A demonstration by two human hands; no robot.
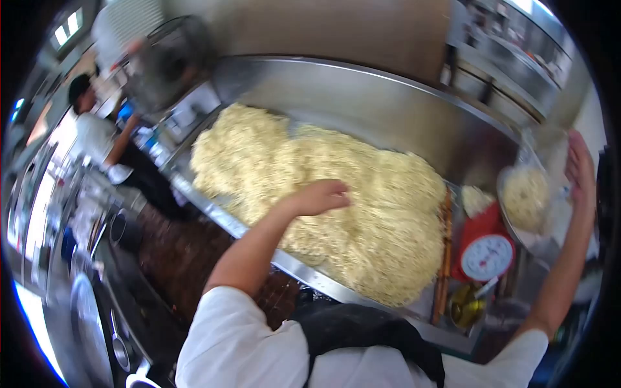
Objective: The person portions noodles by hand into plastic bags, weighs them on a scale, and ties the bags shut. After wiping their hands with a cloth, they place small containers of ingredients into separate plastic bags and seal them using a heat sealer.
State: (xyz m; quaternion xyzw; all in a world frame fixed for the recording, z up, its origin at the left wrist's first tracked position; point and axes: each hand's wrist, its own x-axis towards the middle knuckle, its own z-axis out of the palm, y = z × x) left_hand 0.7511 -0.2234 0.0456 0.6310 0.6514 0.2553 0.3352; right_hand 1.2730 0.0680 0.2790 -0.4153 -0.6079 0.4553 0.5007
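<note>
The left arm is stretching forward from a white sleeve. The left hand [320, 196] is lying palm down on the noodle heap [362, 213] in the steel tray [414, 116], with its fingers curling into the strands and their tips hidden, so I cannot tell whether it is holding any. The right hand [580, 169] is rising, fingers straight, beside a noodle-filled bowl [525, 197] above the red scale [486, 253]; blur is hiding any grasp. Farther left, another person [90, 129] is standing, indistinct.

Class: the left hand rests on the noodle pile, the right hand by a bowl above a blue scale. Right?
No. The head view shows a red scale, not blue. Left hand on noodle pile, right hand by bowl: correct.
</note>
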